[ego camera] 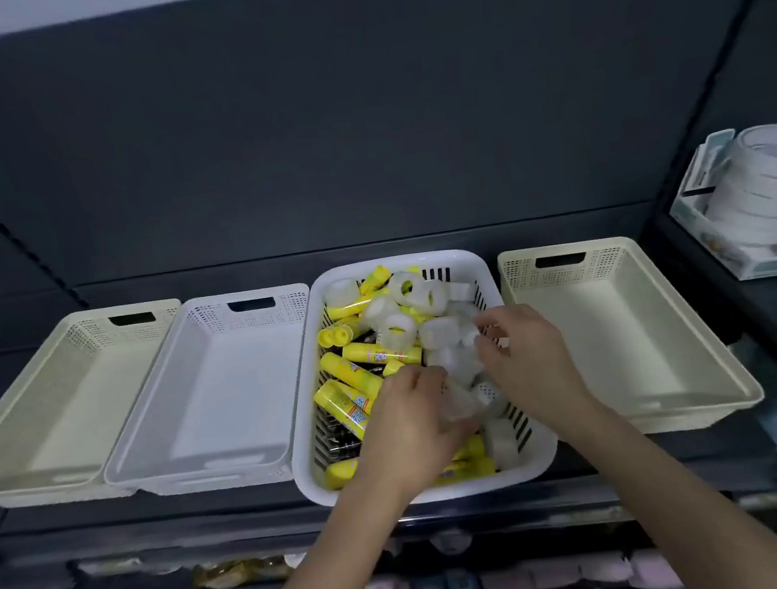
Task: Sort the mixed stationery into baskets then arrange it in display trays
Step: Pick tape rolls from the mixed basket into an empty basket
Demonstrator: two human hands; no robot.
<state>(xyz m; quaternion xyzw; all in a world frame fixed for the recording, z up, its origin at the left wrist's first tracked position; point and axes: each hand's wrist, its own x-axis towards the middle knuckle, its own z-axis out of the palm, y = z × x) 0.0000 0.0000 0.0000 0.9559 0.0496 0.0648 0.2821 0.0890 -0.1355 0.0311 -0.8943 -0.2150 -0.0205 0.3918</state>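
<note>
A white slatted basket point(306, 400) on the dark shelf holds mixed stationery: yellow glue sticks point(354, 371), several clear tape rolls point(412, 289) and some black items low on its left side. Both hands are inside it. My left hand point(409, 430) lies over the tape rolls in the near middle, fingers curled around clear rolls point(459, 400). My right hand point(524, 358) hovers on the right side, its fingertips pinching among tape rolls point(466, 334); what exactly it grips is hidden.
Two empty trays stand left of the basket, a cream one point(51, 410) and a white one point(209, 392). An empty cream tray point(623, 335) stands right. A box of large white tape rolls point(763, 198) sits on the right side shelf. Packaged goods line the lower shelf.
</note>
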